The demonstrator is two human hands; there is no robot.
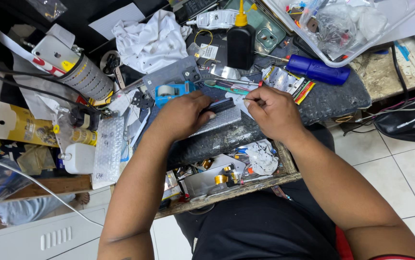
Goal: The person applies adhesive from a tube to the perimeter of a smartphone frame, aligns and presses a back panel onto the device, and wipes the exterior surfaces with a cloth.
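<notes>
Both bare forearms reach forward, converging. The left hand (181, 115) lies palm down, fingers curled; the right hand (272, 111) sits just beside it, fingertips pinched.

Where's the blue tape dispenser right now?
In the head view, the blue tape dispenser sits just above the left hand, below the white cloth.
</notes>
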